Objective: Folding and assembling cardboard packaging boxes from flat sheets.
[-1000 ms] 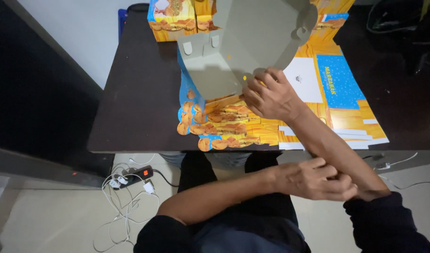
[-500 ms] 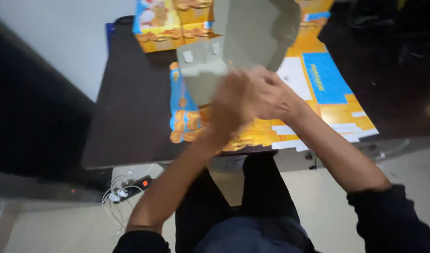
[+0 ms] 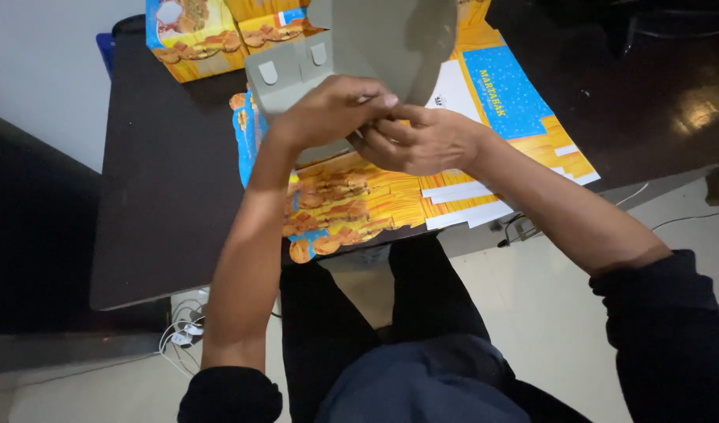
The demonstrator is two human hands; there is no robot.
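Both my hands hold a grey cardboard box blank (image 3: 375, 47), its unprinted side toward me, raised over the dark table (image 3: 163, 204). My left hand (image 3: 332, 110) grips its lower edge from the left, thumb pressed on the card. My right hand (image 3: 422, 141) pinches the same edge just to the right, fingers touching the left hand's. Under the hands lies a stack of flat printed box blanks (image 3: 359, 204), orange, yellow and blue with food pictures.
A folded orange and blue carton (image 3: 195, 35) stands at the table's far left. Cables and a power strip (image 3: 183, 333) lie on the tiled floor under the table's near edge. My dark-trousered legs sit below the table edge.
My left hand rose from my lap to the grey blank and now grips it beside the right hand. The view shifted closer and slightly left.
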